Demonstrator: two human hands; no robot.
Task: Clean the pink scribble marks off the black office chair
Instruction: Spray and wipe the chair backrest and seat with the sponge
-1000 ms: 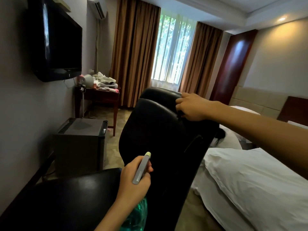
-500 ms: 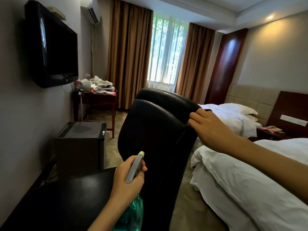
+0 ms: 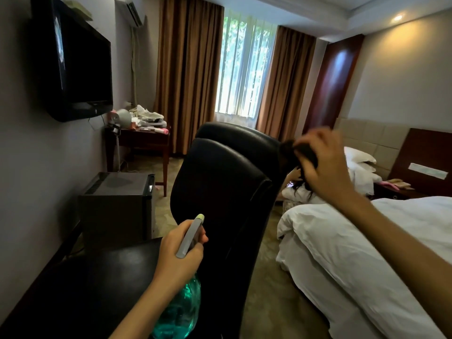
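Both hands are curled: the left hand (image 3: 179, 255) still grips the spray bottle (image 3: 179, 311), the right hand (image 3: 322, 162) has left the chair (image 3: 220, 187), clutching a blurry dark thing (image 3: 305, 150).

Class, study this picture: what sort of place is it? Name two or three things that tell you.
Probably a hotel room: a white-sheeted bed with a second bed beyond it, a wall-mounted television and a minibar-like cabinet below.

A dark television (image 3: 73, 62) hangs on the left wall above what looks like a mini fridge (image 3: 117, 204). A cluttered wooden table (image 3: 146, 138) stands near brown curtains (image 3: 188, 74). White bed (image 3: 354, 253) on the right.
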